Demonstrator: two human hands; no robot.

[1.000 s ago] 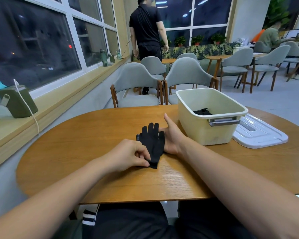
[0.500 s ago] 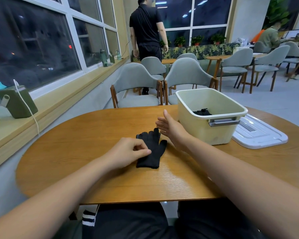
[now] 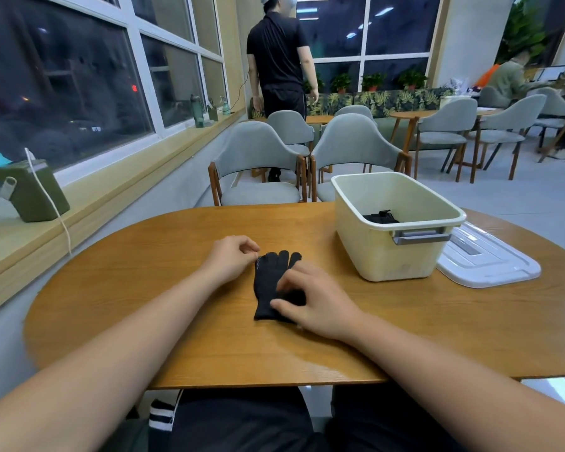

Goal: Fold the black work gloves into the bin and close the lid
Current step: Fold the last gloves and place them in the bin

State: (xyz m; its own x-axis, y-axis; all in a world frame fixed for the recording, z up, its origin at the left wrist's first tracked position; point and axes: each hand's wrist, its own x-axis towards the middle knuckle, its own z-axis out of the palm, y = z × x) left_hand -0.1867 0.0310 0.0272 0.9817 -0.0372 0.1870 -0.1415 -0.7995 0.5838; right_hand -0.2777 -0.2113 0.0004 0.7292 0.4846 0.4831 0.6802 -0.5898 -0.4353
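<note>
A black work glove (image 3: 269,282) lies flat on the wooden table (image 3: 144,288), fingers pointing away from me. My left hand (image 3: 230,257) pinches its far left fingertip. My right hand (image 3: 310,300) rests over the glove's cuff and right side, thumb and fingers closed on the fabric. A cream bin (image 3: 393,252) stands open at the right, with another black glove (image 3: 380,217) on its floor. The white lid (image 3: 490,261) lies flat on the table to the right of the bin.
Two grey chairs (image 3: 258,164) stand at the table's far side. A person in black (image 3: 279,63) stands beyond them. On the window sill at left sits a green box (image 3: 33,194) with a white cable.
My left hand moved from the glove's cuff up to its fingertips. My right hand came back from beside the bin and settled on the cuff. The glove shifted slightly.
</note>
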